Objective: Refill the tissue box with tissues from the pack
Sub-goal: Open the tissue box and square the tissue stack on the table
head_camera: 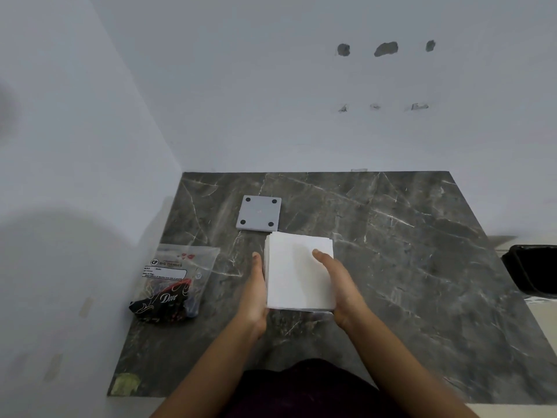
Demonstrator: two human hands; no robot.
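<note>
On the dark marble tabletop (407,236), beside the pack (174,282), both hands' fingers (324,259) clasped the tissues (297,273), a soft, light stack best squeezed by its opposite edges.

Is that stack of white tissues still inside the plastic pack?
No, the stack of white tissues is out between the left hand and right hand, while the plastic pack lies apart to the left.
</note>
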